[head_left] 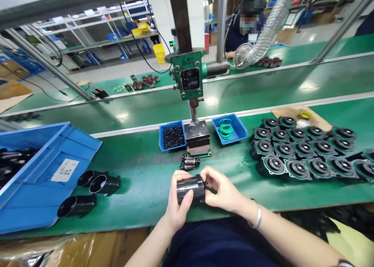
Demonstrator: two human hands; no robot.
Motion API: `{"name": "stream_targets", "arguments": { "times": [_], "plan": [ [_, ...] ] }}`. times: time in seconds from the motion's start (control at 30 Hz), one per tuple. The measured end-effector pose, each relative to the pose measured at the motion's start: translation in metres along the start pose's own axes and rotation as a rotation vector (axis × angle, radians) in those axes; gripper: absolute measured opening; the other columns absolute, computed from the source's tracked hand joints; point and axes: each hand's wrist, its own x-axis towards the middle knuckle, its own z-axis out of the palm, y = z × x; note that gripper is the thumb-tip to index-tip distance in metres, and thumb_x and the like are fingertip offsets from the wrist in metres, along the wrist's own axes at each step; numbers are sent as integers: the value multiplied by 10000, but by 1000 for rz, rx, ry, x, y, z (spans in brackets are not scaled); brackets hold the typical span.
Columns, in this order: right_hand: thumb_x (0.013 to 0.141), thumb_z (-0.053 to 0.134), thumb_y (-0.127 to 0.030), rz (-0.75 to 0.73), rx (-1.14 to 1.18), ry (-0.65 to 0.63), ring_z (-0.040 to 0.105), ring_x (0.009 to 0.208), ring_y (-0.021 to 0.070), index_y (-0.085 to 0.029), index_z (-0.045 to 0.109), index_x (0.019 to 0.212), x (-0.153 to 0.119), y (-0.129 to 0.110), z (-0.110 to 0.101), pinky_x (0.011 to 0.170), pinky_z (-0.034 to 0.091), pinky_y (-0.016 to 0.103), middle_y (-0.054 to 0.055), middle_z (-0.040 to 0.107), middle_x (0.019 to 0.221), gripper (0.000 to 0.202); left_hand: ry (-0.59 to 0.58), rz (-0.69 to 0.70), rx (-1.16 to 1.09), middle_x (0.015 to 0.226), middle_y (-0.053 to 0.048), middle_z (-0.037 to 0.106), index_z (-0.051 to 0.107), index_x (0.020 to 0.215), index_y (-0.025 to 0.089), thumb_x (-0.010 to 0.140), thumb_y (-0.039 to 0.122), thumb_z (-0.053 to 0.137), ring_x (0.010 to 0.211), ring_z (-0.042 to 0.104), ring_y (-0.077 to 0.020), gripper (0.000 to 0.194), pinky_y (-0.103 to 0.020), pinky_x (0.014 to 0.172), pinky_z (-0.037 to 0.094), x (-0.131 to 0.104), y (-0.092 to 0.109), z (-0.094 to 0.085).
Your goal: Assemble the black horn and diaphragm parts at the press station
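Note:
My left hand (176, 206) is wrapped around a glossy black cylindrical housing (189, 187), which lies on its side just above the front of the green bench. At the housing's right end, my right hand (222, 188) has thumb and fingers closed on a small black part (207, 185). The fingers hide most of that part, so its shape and how deep it sits cannot be made out. Just beyond the housing, a few small rotor-like parts (189, 162) with dark ends lie in front of the press base (198, 136).
A green press (187, 74) rises behind. Blue trays hold black rings (173, 137) and green rings (225, 130). Several assembled housings (298, 150) stand at right. Empty black housings (77, 205) lie beside a large blue bin (73, 142). Across the bench sits a masked person (245, 29).

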Motion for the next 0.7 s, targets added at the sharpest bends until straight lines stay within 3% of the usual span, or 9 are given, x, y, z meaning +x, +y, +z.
{"name": "stream_targets", "arguments": {
  "times": [0.13,0.23,0.33,0.4,0.5,0.57,0.7],
  "plan": [
    [667,551,-62,-201,-568,-101,453,732,105,-204,454,848,0,-48,-15,649,421,211,-5,448,899,250,18,55,-89,1169,-101,501,436,1200,257,942,502,450,1110,534,-279,357,-465,942,472,-1,-12,10],
    [748,543,-85,-331,-1082,-235,481,722,125,-187,525,936,-1,-71,-19,646,428,249,46,482,1000,215,-162,14,-105,1280,-117,533,442,1260,257,882,508,584,1222,526,-306,476,-486,1015,454,2,-24,13],
    [806,540,-134,-347,-1430,-397,503,659,146,-146,578,937,5,-74,-17,599,422,281,75,520,957,137,-283,-129,-26,1341,-122,544,401,1339,244,776,369,740,1245,545,-309,669,-478,1052,449,2,-34,18],
    [837,568,-211,-327,-1469,-447,522,655,152,-130,600,930,13,-75,-18,595,437,287,82,538,947,127,-269,-166,11,1367,-125,538,375,1372,233,761,322,748,1253,547,-310,722,-480,1059,451,0,-36,24],
    [910,552,-365,-400,-1387,-285,573,882,210,-131,607,1073,29,-78,-15,759,491,332,134,537,1129,291,-206,-126,71,1354,-117,553,441,1330,228,755,345,762,1254,544,-322,669,-493,1063,452,-4,-35,33],
    [923,544,-447,-475,-1346,-208,516,1106,280,-152,577,1208,38,-73,-8,935,453,430,163,494,1293,411,-157,-116,142,1303,-101,587,489,1297,243,747,346,769,1227,559,-326,626,-483,1029,484,-4,-34,38],
    [918,525,-570,-482,-1284,-392,350,1357,335,-232,552,1323,47,-44,9,1102,304,545,125,438,1471,528,-85,-143,282,1203,-68,638,565,1250,288,776,303,714,1206,566,-332,496,-453,951,533,0,-34,46]
  ]
}}
